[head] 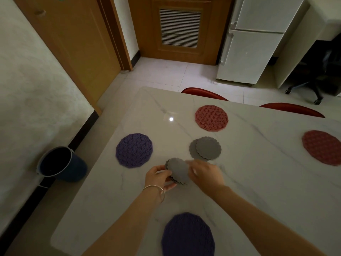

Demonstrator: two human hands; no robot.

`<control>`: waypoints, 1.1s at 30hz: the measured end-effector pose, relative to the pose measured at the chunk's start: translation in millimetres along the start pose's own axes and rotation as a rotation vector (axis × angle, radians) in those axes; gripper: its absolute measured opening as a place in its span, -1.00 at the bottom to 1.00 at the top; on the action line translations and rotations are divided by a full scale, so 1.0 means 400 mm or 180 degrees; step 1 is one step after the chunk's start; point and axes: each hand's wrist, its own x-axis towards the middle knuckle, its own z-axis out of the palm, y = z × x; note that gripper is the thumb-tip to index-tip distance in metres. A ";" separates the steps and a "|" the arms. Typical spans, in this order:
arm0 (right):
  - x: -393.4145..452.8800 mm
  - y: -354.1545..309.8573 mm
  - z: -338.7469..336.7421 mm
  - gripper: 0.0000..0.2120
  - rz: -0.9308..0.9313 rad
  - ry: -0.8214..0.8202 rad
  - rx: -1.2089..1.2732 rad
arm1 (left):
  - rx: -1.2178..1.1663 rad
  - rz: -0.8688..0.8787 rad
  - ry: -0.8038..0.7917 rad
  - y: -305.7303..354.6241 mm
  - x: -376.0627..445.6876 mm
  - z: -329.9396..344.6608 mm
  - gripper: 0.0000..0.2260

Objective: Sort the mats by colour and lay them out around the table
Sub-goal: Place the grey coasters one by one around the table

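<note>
Left hand point(160, 177) grips grey stack point(178, 170) from its left edge, right hand point(204, 174) blurred, fingers loosely open, touching its right edge, nearer grey pair point(205, 148) beyond.

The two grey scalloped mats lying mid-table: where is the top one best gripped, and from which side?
Pinch the top grey mat at its right rim, coming from the right: it lies flat, offset rightward over the lower grey mat, so that edge is free.
</note>
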 end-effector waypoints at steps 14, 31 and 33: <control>0.112 0.179 -0.008 -0.80 0.0481 -0.0782 -0.0964 | 0.0013 -0.0065 -0.0056 0.001 0.001 -0.005 -0.87; -0.022 -0.076 -0.020 -0.67 -0.0700 -0.0204 -0.0293 | 0.0061 -0.0097 -0.0079 0.025 -0.004 0.012 -0.80; -0.019 -0.086 -0.019 -0.64 -0.0726 -0.0289 -0.0275 | -0.0001 -0.0111 -0.0076 0.028 -0.004 0.015 -0.80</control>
